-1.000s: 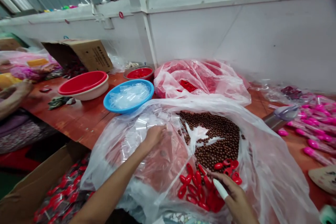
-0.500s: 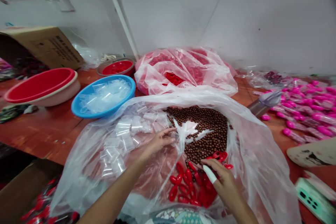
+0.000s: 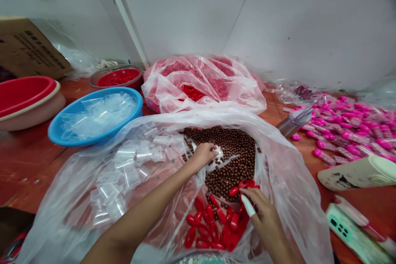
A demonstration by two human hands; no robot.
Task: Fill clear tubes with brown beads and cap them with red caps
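My left hand (image 3: pixel 204 154) reaches over the brown beads (image 3: pixel 229 177), fingers curled down at a white scrap (image 3: pixel 219 153); what they grip is hidden. My right hand (image 3: pixel 262 206) has a white cover on one finger. Its fingers are bent together at a glossy red plastic piece (image 3: pixel 234 191) at the beads' near edge. More red oval pieces (image 3: pixel 213 227) are heaped below, some with a hole through them. Clear plastic sleeves (image 3: pixel 125 159) lie scattered to the left. All of these rest on a large translucent plastic bag (image 3: pixel 293 198).
A blue basin (image 3: pixel 57 132) with clear plastic pieces and a red basin (image 3: pixel 31 95) stand left. Behind is a bag of red pieces (image 3: pixel 198 78). Pink-capped tubes (image 3: pixel 349 128), a cream tumbler (image 3: pixel 355 175) and a phone (image 3: pixel 349 231) lie right. A carton (image 3: pixel 29 49) stands back left.
My left hand has moved from beside the white scrap onto it, and its outstretched fingers have curled. My right hand stays among the red pieces. The view has shifted right.
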